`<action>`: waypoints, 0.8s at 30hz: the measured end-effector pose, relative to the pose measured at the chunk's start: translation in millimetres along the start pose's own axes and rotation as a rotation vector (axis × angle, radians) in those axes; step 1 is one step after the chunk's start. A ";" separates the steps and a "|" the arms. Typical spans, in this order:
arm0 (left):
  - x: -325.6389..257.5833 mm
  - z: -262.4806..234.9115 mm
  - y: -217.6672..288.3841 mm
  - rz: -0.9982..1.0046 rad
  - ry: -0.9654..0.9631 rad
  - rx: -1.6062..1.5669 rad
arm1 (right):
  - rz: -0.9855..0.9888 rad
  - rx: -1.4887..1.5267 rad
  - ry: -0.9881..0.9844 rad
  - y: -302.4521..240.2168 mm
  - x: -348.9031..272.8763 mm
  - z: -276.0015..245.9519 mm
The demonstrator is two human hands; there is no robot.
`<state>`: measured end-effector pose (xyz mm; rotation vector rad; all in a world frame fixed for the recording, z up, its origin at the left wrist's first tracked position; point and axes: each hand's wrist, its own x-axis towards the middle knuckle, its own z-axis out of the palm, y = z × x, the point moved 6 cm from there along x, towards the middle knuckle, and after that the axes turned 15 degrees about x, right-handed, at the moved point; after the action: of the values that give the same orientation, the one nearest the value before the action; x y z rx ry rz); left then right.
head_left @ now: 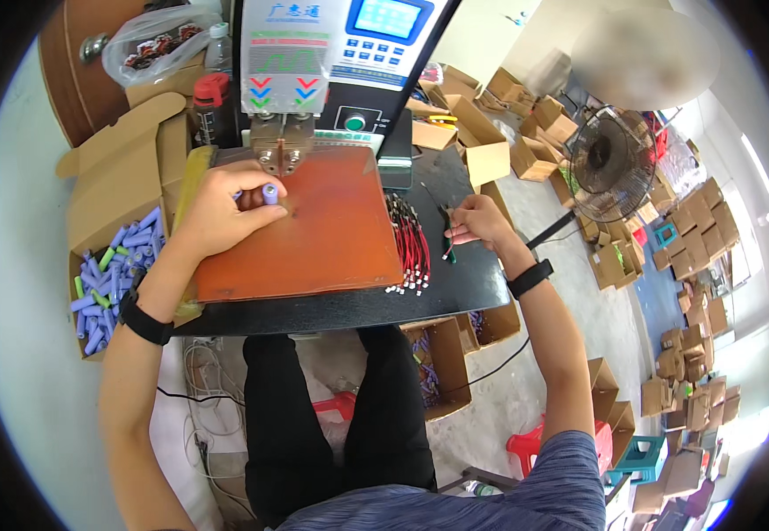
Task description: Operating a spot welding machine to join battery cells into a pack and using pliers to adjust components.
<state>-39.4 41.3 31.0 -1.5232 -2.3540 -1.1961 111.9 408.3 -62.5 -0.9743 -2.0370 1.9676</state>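
Observation:
My left hand (236, 205) is closed around a purple cylindrical battery cell (270, 194), held end-up over an orange-brown board (331, 252). A second bit of purple shows between its fingers, mostly hidden. Just beyond the hand are the two metal electrodes (280, 159) of a spot welding machine (287, 62). My right hand (480, 221) pinches a thin wire lead (446, 251) with a small white plug, over the black table to the right. A dark, slim object with a green end lies by those fingers. Left of them is a bundle of red and black leads (411, 243).
At the left, a cardboard box (84, 257) holds many purple and a few green cells. A red-capped bottle (214, 106) and a plastic bag (154, 49) stand behind it. Open boxes (446, 367) sit below the table. A fan (613, 164) stands at the right.

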 end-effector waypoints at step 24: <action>1.3 1.4 2.7 0.053 -0.012 0.070 | -0.494 -0.103 -0.221 -84.6 -58.5 96.7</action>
<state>-37.5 43.7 32.1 -1.5635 -2.3217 -1.0841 77.7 301.4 23.2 -0.2286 -2.2338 1.7733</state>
